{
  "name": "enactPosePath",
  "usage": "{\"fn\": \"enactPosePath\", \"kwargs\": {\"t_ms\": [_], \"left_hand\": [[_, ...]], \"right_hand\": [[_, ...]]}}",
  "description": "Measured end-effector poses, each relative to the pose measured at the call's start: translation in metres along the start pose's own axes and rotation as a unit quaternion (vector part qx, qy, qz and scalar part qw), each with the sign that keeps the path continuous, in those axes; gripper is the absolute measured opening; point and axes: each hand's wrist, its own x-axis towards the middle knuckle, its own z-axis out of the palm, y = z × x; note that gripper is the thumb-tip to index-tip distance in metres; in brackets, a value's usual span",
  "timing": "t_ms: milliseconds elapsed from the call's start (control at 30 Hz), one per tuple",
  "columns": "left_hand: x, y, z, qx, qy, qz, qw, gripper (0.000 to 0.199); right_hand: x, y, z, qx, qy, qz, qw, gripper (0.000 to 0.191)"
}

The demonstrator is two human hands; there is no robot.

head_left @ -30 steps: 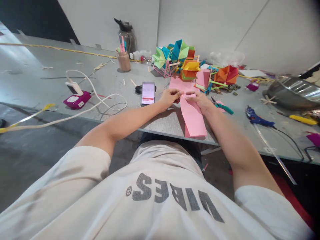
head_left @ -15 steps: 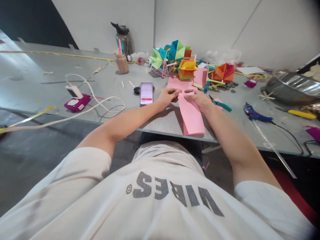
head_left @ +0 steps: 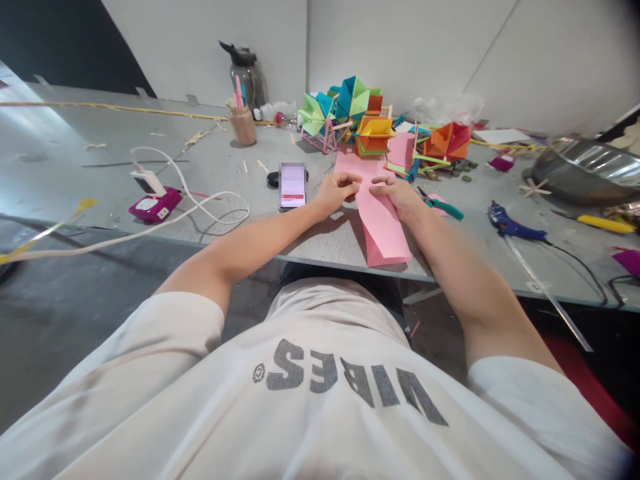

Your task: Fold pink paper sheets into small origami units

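Observation:
A long folded sheet of pink paper [head_left: 383,230] runs from between my hands toward the table's front edge, its near end parted in layers. My left hand [head_left: 336,193] is closed in a pinch at the paper's left edge, near the upper fold. Opposite it, my right hand [head_left: 396,195] grips the paper's right side, with thumb and fingers lying close to its surface. Another flat pink sheet [head_left: 350,161] lies just beyond my fingers. What exactly sits between the left fingertips is too small to make out.
Coloured folded-paper shapes [head_left: 353,100] stand behind the hands. A phone [head_left: 293,187] lies left; pliers [head_left: 447,205], a blue glue gun [head_left: 515,225] and a metal bowl [head_left: 575,173] are right. A white cable [head_left: 200,212] loops across the table's left side.
The fingers of both hands have shifted slightly at the paper's upper part. The near end of the paper has lifted or tilted a little. The view has moved slightly.

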Motion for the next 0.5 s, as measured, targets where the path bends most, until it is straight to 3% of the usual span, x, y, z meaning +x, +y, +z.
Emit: {"fn": "enactPosePath", "kwargs": {"t_ms": [200, 500], "left_hand": [[-0.001, -0.002, -0.004, -0.044, -0.044, 0.005, 0.998, 0.019], [-0.002, 0.0, -0.004, -0.077, -0.02, -0.019, 0.997, 0.022]], "right_hand": [[-0.006, -0.004, -0.002, -0.002, -0.028, -0.006, 1.0, 0.038], [-0.01, -0.007, -0.002, 0.014, -0.043, -0.021, 0.999, 0.042]]}}
